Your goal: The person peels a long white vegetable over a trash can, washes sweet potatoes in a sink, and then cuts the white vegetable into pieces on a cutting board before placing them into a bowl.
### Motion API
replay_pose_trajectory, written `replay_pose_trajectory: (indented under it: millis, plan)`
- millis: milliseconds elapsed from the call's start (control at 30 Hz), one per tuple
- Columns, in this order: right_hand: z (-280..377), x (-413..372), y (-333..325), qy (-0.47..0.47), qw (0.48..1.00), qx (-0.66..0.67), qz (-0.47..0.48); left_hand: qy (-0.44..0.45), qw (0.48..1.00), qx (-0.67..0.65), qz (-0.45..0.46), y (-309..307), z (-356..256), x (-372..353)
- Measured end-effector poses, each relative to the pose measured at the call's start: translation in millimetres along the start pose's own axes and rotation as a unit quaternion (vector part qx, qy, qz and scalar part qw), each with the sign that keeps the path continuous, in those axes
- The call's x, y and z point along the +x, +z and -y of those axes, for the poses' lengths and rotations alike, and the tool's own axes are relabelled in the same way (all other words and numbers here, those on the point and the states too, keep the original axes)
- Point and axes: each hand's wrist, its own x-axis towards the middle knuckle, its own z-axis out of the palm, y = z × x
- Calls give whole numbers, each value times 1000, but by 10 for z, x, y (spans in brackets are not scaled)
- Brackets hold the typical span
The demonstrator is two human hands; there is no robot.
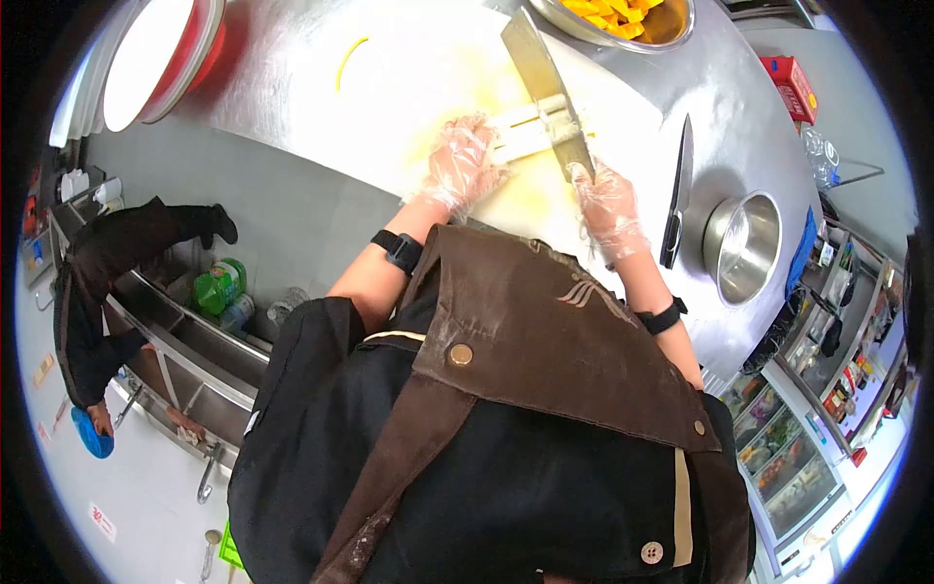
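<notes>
My right hand (pixel 610 209), in a clear plastic glove, grips the lower end of a cleaver (pixel 535 70). The wide blade lies across pale vegetable sticks (pixel 520 141), with pale bits stuck to its side. My left hand (pixel 461 165), gloved the same way, holds the left ends of these sticks with curled fingers, apart from the blade. Under both hands is a white cutting board (pixel 409 117), brightly lit and stained yellowish in the middle. A thin yellow curved strip (pixel 348 63) rests on its far left part.
A steel bowl of orange chunks (pixel 618 15) stands at the far edge. Right of the board are a black-handled knife (pixel 679 190) and a steel bowl (pixel 744 248). Red and white containers (pixel 161 63) stand far left. Another person (pixel 97 282) is by the sinks at left.
</notes>
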Motion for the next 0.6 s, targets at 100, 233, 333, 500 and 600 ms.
replay_pose_trajectory:
  millis: [100,233,333,500,600]
  plan:
    - [146,-63,-168,27,999,14,16,8,1000,13,4,1,1,16]
    - [201,-72,-146,44,997,-13,62,-9,1000,-3,14,-11,-8,-5]
    - [115,0,21,40,996,-50,67,-6,1000,-11,-18,18,-4,-19]
    - [-10,231,244,55,994,-57,79,-6,999,-14,-30,3,7,12]
    - [53,174,105,45,996,17,76,1,1000,-5,-21,-20,7,-24]
